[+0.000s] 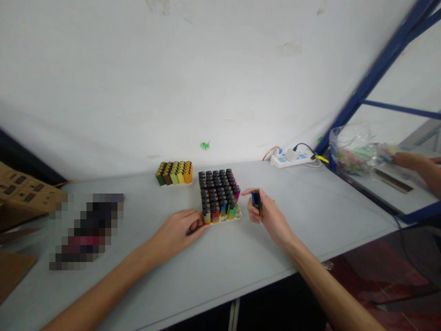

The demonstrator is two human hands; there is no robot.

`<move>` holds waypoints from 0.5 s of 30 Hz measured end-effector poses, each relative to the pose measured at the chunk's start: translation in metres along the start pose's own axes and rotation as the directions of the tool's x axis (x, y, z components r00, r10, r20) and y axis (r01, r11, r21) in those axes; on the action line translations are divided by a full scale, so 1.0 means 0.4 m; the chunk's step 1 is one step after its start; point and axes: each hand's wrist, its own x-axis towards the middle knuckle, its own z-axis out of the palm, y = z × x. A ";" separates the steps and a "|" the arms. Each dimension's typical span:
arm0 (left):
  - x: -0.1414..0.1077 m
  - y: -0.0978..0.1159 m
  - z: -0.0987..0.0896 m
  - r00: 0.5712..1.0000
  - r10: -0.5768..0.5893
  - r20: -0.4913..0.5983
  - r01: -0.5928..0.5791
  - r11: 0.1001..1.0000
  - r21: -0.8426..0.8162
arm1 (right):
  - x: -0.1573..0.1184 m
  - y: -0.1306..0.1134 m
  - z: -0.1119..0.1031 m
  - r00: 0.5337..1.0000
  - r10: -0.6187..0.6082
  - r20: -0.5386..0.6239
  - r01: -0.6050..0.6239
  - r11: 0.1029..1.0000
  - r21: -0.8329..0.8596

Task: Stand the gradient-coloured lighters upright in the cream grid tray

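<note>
A white tray [225, 219] packed with upright black-topped lighters [217, 188] stands mid-table, with a few bare slots at its front right corner. My left hand [186, 226] is curled at the tray's front left corner, its fingertips touching it. Something dark shows within its fingers, too small to name. Just right of the tray, my right hand [263, 207] grips a dark lighter [257, 202] with blue on it, index finger stretched toward the tray. Behind and to the left stands a second group of lighters [174, 173] in green, brown, yellow and orange.
A white power strip [292, 158] with cables lies by the wall. Cardboard boxes [27, 191] and a pixelated dark object [93, 230] are on the left. Beyond the blue frame [375, 55] on the right, another person's hand [408, 161] is near plastic bags [358, 156].
</note>
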 end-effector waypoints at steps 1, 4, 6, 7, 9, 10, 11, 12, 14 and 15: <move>0.000 -0.001 0.001 1.000 0.007 0.001 -0.007 1.000 -0.003 | -0.004 -0.009 -0.004 0.998 -0.063 0.008 0.063 0.996 -0.067; -0.001 -0.003 0.005 1.000 0.022 -0.004 -0.022 1.000 -0.011 | -0.019 -0.040 -0.009 0.968 -0.247 0.047 0.248 0.911 -0.330; -0.002 -0.004 0.006 1.000 0.026 -0.006 -0.026 1.000 -0.016 | -0.025 -0.057 -0.005 0.935 -0.344 0.080 0.339 0.807 -0.484; -0.002 -0.004 0.006 1.000 0.027 -0.005 -0.027 0.999 -0.019 | -0.026 -0.063 0.000 0.923 -0.372 0.100 0.364 0.759 -0.539; -0.002 -0.003 0.006 1.000 0.030 -0.005 -0.030 0.999 -0.024 | -0.023 -0.066 0.013 0.917 -0.374 0.140 0.377 0.695 -0.612; -0.002 -0.002 0.006 1.000 0.030 -0.006 -0.030 0.999 -0.025 | -0.019 -0.064 0.020 0.919 -0.360 0.163 0.377 0.673 -0.636; -0.001 -0.002 0.006 0.999 0.032 -0.007 -0.032 0.999 -0.024 | -0.015 -0.060 0.027 0.917 -0.347 0.195 0.385 0.647 -0.658; -0.001 -0.001 0.007 0.999 0.035 -0.009 -0.035 0.999 -0.023 | -0.011 -0.054 0.032 0.912 -0.342 0.227 0.399 0.612 -0.683; -0.002 -0.001 0.007 0.999 0.042 -0.007 -0.042 0.999 -0.023 | -0.005 -0.040 0.037 0.892 -0.350 0.287 0.439 0.519 -0.733; -0.002 0.000 0.007 0.999 0.046 -0.008 -0.046 0.999 -0.026 | -0.003 -0.033 0.038 0.880 -0.354 0.317 0.460 0.472 -0.752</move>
